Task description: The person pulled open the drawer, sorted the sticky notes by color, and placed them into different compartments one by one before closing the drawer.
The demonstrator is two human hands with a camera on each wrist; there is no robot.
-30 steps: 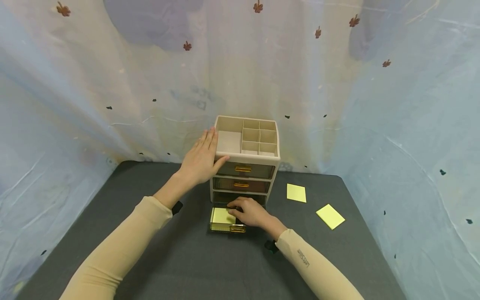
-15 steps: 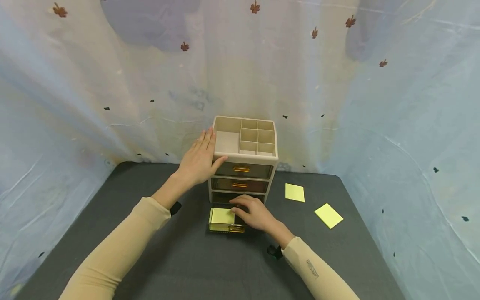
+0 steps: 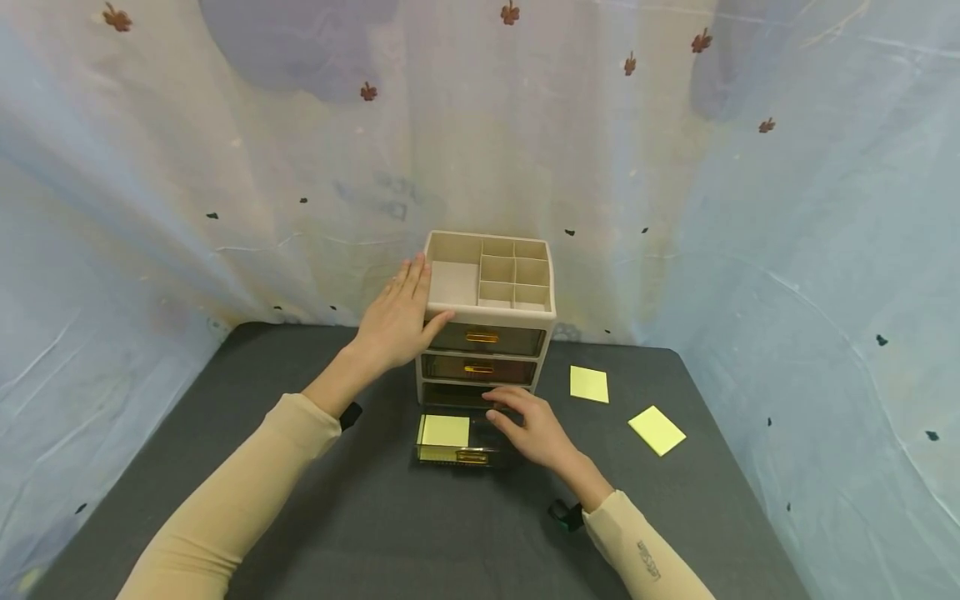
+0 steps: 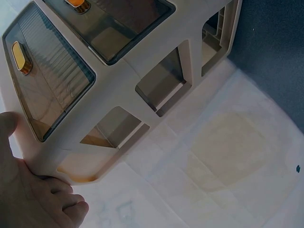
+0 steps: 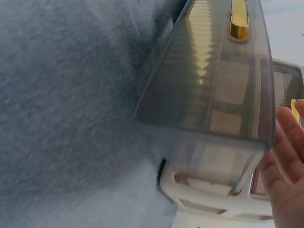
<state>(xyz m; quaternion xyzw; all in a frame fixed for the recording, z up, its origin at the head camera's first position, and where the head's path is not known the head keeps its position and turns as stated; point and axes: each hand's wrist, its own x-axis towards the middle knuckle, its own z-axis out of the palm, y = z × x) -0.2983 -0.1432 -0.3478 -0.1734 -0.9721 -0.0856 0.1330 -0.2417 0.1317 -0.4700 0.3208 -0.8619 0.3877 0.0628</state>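
A cream drawer organizer (image 3: 491,315) stands at the back of the table, its bottom drawer (image 3: 487,454) pulled out. A yellow sticky note pad (image 3: 446,432) lies in the left part of that transparent drawer. My left hand (image 3: 393,321) rests against the organizer's upper left side, fingers straight along the rim and thumb at the front edge. Over the drawer's right side hovers my right hand (image 3: 528,423), fingers loosely bent and holding nothing. In the right wrist view, the fingers (image 5: 287,142) are beside the drawer front (image 5: 209,80).
Two more yellow sticky note pads, one nearer the organizer (image 3: 589,384) and one farther right (image 3: 657,431), lie on the dark grey table (image 3: 420,533). A patterned curtain (image 3: 480,125) hangs behind. Divided compartments (image 3: 513,271) form the organizer's top.
My right hand has moved right, away from the note pad in the drawer. The left hand stays on the organizer. The head view has shifted slightly.
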